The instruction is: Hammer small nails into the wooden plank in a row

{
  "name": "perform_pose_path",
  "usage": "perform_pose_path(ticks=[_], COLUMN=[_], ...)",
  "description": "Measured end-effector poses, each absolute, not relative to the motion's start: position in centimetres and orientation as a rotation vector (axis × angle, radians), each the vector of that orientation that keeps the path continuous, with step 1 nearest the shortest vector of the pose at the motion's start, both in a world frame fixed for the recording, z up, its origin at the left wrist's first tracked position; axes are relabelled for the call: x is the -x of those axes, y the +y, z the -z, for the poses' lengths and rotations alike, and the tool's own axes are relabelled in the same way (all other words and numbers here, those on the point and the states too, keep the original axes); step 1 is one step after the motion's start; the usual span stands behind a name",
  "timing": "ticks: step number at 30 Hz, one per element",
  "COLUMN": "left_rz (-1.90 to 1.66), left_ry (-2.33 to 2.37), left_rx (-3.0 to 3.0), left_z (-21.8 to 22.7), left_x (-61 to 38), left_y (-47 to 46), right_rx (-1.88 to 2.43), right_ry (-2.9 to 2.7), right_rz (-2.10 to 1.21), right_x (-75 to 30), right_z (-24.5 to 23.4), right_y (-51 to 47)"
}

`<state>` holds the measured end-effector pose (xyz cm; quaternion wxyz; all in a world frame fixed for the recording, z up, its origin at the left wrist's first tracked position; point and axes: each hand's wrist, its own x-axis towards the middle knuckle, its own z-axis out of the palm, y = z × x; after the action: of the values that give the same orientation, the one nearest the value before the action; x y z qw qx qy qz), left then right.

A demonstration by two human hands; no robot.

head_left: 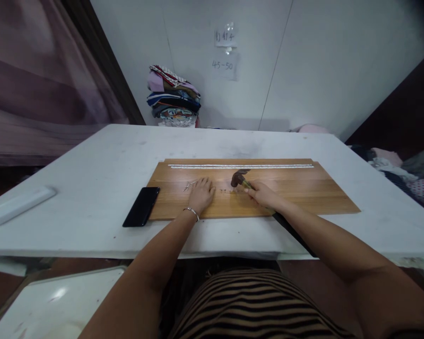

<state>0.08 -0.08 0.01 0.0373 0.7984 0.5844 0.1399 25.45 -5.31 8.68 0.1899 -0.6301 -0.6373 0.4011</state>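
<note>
A short row of nails [224, 191] seems to stand in the wooden board [289, 195] on the counter [92, 188], between the person's two hands, so the nailing looks begun but only partway along. Several loose nails [188, 185] lie on the board's left part and appear left to be used; how deep the row is set is too small to tell.

The hammer [238, 179] lies within the right hand's [263, 194] grip: those fingers are wrapped around its handle close below the head, which is over or just beside the row's right end; contact with a nail cannot be told. The left hand [202, 192] rests palm down on the board, fingers slightly apart, left of the row. The loose nails are just left of these fingers; whether they touch is unclear.
</note>
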Motion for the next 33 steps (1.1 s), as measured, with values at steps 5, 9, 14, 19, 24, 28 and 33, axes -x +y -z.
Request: perform_pose_path(ticks=[5, 9, 14, 19, 24, 28, 33], left_rz=[-0.421, -0.434, -0.451, -0.464, -0.453, -0.453, -0.448], left_ry=[1.789, 1.778, 1.775, 1.779, 1.784, 1.779, 1.783], left_rx=[-2.461, -2.471, -2.478, -2.485, -2.489, -2.489, -2.472], left_z=[-0.04, -0.07, 0.15, 0.26, 0.12, 0.05, -0.06], left_x=[-0.07, -0.07, -0.04, -0.03, -0.04, -0.02, -0.05], left_y=[-0.08, -0.08, 0.03, 0.06, 0.00, -0.01, -0.04], right_rx=[1.772, 1.757, 1.750, 1.773, 1.766, 1.759, 1.763], right_ry=[-1.800, -1.812, -1.823, -1.812, -1.820, -1.807, -1.809], right_rz=[-1.129, -1.124, -1.103, -1.108, -1.116, -1.131, -1.112], right_x=[-25.22, -25.20, -25.34, -25.44, -25.33, -25.22, -25.37], right_z=[-8.69, -8.67, -8.70, -8.51, -8.43, -8.59, -8.52], right_y=[-5.47, -5.69, -5.57, -5.23, -5.35, -5.68, -5.61])
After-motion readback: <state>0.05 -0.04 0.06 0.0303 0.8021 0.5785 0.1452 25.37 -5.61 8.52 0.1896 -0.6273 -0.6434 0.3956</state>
